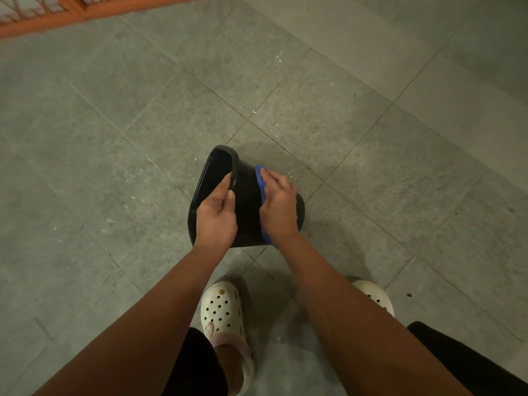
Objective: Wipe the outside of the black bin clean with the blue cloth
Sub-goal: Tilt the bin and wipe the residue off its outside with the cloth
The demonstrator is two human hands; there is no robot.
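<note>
The black bin is lying tipped on its side on the gray floor, its open mouth facing left. The left hand is pinching its rim. The right hand, fingers together, is pressing the blue cloth flat on the bin's side.

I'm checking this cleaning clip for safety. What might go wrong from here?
The black bin lies tipped on the tiled floor, steadied only by the left hand at its rim, so it may roll or slip. The right hand presses the blue cloth on one side; other sides may get missed.
</note>
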